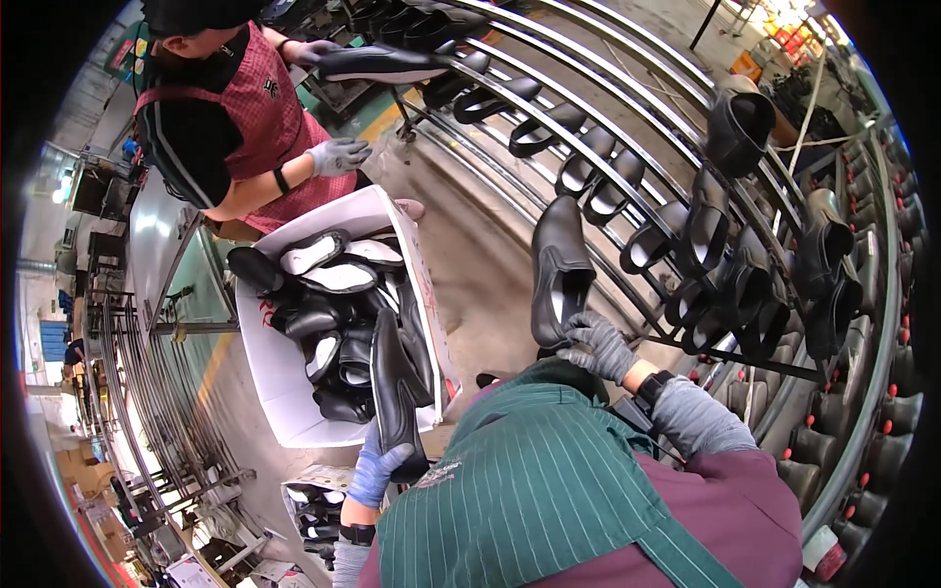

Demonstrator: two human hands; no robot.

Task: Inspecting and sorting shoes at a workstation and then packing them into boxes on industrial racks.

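Observation:
My left hand point(372, 470), in a bluish glove, is closed round the heel end of a black shoe point(390, 387). That shoe points away from me, over the near right part of a white box point(279, 402) piled with black shoes. In a grey glove, my right hand point(598, 348) grips the heel of another black slip-on shoe point(562, 260), its toe pointing away and its pale lining showing. This second shoe is beside a metal tube rack point(637, 284) on which several black shoes sit in rows.
Across the box a co-worker in a red checked apron point(279, 118) has one gloved hand at a black shoe point(382, 65) by the rack. Shoe lasts point(818, 441) with red tips line the right side. A smaller box of shoes point(319, 505) stands near my left arm. Bare tube racks point(147, 392) stand at left.

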